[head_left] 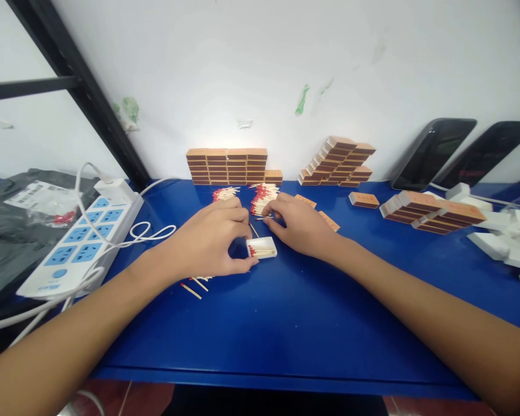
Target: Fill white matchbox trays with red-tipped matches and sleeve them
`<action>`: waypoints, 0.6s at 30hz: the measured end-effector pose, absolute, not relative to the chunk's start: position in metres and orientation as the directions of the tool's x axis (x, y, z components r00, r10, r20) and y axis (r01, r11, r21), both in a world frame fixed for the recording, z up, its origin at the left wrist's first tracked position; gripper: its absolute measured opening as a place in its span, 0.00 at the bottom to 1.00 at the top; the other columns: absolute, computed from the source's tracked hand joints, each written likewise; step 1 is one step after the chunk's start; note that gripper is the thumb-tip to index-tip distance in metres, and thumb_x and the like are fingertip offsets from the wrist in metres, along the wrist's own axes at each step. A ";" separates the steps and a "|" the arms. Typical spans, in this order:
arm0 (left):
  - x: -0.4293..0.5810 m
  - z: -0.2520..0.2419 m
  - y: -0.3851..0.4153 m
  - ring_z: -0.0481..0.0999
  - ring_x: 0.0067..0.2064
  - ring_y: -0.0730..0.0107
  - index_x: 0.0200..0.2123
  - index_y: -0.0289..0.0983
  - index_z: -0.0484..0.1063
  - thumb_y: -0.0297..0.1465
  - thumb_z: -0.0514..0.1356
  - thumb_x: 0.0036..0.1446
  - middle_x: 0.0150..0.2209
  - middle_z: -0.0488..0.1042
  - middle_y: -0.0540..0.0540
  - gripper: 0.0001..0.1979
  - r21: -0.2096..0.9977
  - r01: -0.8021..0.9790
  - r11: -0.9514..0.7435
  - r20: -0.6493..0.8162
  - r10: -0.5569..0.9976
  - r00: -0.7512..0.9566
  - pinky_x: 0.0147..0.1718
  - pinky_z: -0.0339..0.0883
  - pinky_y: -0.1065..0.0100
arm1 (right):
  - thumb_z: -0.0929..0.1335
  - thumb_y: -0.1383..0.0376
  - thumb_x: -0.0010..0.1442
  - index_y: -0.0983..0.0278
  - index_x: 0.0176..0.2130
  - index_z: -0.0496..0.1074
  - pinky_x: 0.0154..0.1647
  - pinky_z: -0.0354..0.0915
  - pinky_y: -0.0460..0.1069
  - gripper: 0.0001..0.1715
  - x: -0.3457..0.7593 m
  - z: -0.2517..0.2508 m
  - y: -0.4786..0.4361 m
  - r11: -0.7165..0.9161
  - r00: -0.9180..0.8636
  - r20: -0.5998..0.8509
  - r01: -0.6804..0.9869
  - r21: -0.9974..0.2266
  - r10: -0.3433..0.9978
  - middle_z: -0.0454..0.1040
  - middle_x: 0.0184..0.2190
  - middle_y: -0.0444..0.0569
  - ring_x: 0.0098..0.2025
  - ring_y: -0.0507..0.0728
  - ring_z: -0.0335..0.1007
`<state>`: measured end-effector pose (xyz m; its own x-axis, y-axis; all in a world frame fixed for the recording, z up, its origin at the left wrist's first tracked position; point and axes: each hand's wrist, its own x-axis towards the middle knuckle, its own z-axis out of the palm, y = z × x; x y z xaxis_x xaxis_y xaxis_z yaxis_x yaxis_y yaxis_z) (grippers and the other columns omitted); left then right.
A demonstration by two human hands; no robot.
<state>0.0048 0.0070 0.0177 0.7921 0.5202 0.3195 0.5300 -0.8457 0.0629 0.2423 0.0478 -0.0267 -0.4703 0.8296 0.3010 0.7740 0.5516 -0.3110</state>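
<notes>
My left hand has its thumb and fingers around the left end of a small white matchbox tray, which lies on the blue table. Inside the tray are several red-headed matches. At the right edge of a match pile, my right hand is closed, with a match at its fingertips. A second match pile is partly hidden behind my left hand. One loose match lies between my hands, and a few more matches are below my left wrist.
Stacked matchboxes stand against the wall, with a stepped stack farther right. A single matchbox, more boxes and white trays are on the right. A power strip with cables sits left; two phones lean at the back right.
</notes>
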 end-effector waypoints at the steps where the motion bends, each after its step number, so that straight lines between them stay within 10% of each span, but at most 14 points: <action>1: 0.005 0.018 0.007 0.72 0.41 0.59 0.37 0.35 0.83 0.41 0.70 0.62 0.35 0.77 0.46 0.14 0.063 0.530 -0.846 0.320 0.520 0.792 0.46 0.69 0.56 | 0.68 0.69 0.70 0.63 0.46 0.78 0.41 0.60 0.52 0.08 0.242 -0.027 0.048 0.553 -0.472 0.301 0.774 -0.310 0.829 0.74 0.40 0.50 0.40 0.58 0.70; 18: 0.005 0.019 0.006 0.73 0.42 0.59 0.38 0.36 0.83 0.41 0.70 0.61 0.34 0.76 0.46 0.13 0.052 0.546 -0.836 0.304 0.534 0.789 0.46 0.69 0.56 | 0.71 0.60 0.72 0.63 0.37 0.74 0.39 0.58 0.51 0.11 0.243 -0.018 0.040 0.474 -0.413 0.243 0.825 -0.309 0.878 0.75 0.38 0.49 0.37 0.56 0.68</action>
